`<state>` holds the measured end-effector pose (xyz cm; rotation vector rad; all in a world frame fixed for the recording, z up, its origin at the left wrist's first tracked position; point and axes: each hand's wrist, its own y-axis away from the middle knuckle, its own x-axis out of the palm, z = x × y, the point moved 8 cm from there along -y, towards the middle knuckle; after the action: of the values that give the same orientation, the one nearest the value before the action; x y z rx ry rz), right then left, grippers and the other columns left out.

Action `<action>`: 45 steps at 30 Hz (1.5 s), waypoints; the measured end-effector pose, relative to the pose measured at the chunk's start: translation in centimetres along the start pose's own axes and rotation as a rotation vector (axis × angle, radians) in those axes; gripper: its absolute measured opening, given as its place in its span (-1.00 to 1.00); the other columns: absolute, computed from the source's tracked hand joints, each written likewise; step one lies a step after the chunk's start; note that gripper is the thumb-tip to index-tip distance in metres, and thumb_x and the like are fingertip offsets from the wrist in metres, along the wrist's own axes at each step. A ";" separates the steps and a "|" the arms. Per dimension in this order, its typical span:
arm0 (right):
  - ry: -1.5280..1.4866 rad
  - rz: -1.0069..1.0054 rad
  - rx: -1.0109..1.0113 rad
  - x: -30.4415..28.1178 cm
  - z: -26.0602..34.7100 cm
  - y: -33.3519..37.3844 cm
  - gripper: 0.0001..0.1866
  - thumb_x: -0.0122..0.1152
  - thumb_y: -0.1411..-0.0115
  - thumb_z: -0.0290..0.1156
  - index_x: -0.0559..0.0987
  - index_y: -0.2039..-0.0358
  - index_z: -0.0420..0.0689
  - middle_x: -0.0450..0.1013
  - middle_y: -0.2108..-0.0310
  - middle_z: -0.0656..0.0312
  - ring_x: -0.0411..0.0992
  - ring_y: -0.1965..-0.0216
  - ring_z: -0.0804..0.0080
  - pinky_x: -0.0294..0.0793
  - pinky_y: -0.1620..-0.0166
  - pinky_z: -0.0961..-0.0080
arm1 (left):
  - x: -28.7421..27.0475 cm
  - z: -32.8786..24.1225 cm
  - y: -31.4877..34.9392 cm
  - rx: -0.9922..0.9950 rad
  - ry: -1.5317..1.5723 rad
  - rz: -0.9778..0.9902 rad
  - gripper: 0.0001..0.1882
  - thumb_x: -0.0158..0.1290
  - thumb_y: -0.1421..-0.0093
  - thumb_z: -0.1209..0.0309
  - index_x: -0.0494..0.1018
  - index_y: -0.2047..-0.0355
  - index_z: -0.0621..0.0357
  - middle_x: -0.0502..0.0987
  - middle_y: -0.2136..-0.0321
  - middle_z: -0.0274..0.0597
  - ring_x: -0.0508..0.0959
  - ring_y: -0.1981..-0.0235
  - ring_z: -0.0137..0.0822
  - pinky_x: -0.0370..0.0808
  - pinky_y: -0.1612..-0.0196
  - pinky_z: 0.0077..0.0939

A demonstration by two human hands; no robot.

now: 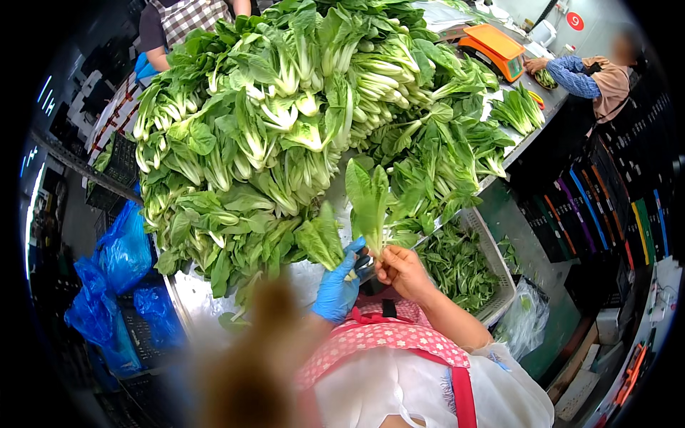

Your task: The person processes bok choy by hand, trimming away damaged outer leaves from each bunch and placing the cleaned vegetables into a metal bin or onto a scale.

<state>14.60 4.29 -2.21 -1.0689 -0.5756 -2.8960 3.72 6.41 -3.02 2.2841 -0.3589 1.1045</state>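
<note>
My left hand [338,289], in a blue glove, is closed round the stem end of a leafy bok choy [319,239]. Something small and dark shows at its fingertips, too unclear to name. Close beside it, my bare right hand [404,272] pinches the base of another bok choy [368,200], its leaves pointing up and away from me. Just beyond both hands rises a big heap of bok choy [278,128] on a metal table [296,285], stems and leaves piled in layers.
A plastic crate [504,296] of loose leaves stands at my right. Farther right are an orange scale [494,46] and a co-worker [606,82] handling greens. Another person [193,18] in a checked apron stands behind the heap. Blue bags [121,250] hang at the left. A brown blur covers the lower left.
</note>
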 end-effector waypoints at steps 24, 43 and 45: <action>-0.017 -0.048 0.089 -4.7 4.9 -1.6 -0.86 0.09 -0.20 -0.38 0.39 0.33 -0.17 0.40 0.52 0.31 0.31 0.59 0.68 0.21 0.59 0.76 | 5.3 4.2 -4.5 0.043 0.063 -0.025 -0.64 -0.04 -0.21 0.29 0.36 0.07 0.29 0.47 0.17 -0.16 0.45 0.25 -0.30 0.35 0.10 -0.42; 0.148 -0.634 -0.279 -16.6 14.0 7.8 -0.67 0.04 -0.23 -0.22 0.42 0.13 -0.20 0.43 0.37 0.22 0.39 0.42 0.58 0.34 0.45 0.66 | 4.0 0.6 -3.4 0.136 0.054 -0.091 -0.54 0.01 -0.18 0.40 0.22 -0.09 0.12 0.50 0.24 -0.23 0.46 0.22 -0.32 0.40 0.08 -0.33; 0.423 -0.523 -0.400 -11.8 14.9 5.1 -0.69 0.10 -0.18 -0.37 0.41 0.11 -0.26 0.42 0.27 0.18 0.42 0.31 0.50 0.43 0.30 0.64 | 4.8 -0.1 -2.8 0.129 -0.006 -0.087 -0.57 0.00 -0.19 0.39 0.24 -0.07 0.12 0.50 0.23 -0.20 0.48 0.20 -0.29 0.44 0.11 -0.28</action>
<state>33.67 3.16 2.56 -0.2969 -0.2895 -3.6501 7.98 8.77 -0.27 2.3918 -0.1942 1.1054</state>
